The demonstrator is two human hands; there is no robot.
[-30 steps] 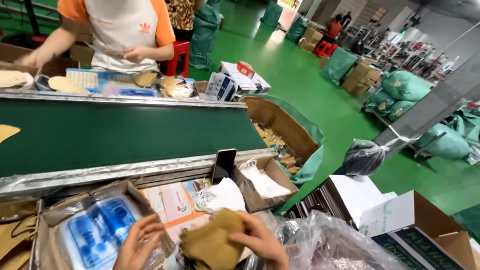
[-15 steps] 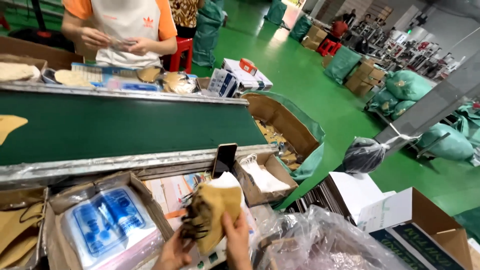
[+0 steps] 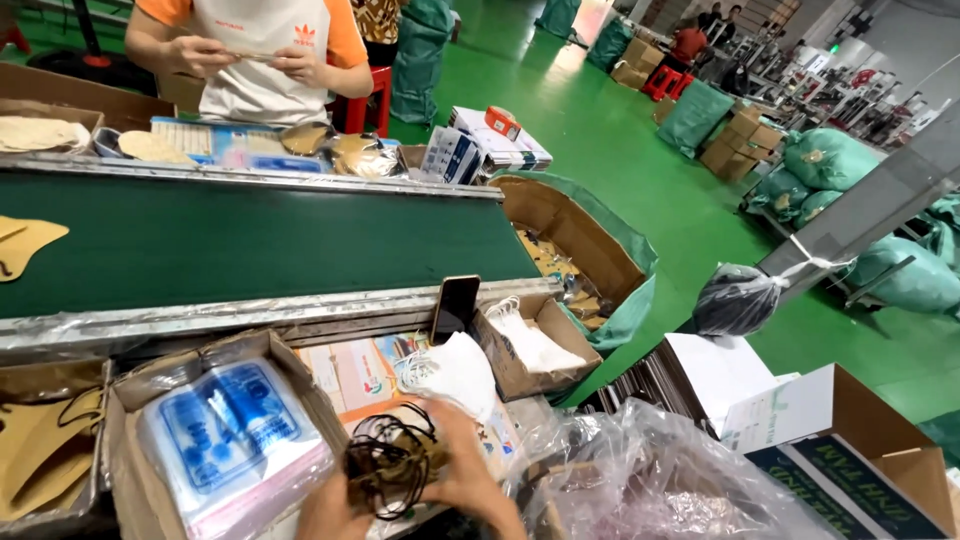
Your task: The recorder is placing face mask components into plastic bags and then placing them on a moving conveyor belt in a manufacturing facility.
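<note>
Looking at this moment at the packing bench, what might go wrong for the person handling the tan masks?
1. The black ear loops bunch in a tangle between the left hand and right hand; they may snag or knot when the tan masks are separated.
2. The white masks lie loose right beside the hands and could get knocked or caught in the loops.
3. The phone leans upright at the conveyor's edge; a bump might tip it.

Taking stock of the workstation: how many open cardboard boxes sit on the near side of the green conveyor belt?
3: one with blue-printed packets at lower left, a small one with white masks beside the phone, and one with brown masks at the far left edge. Others may be hidden under the plastic.
</note>
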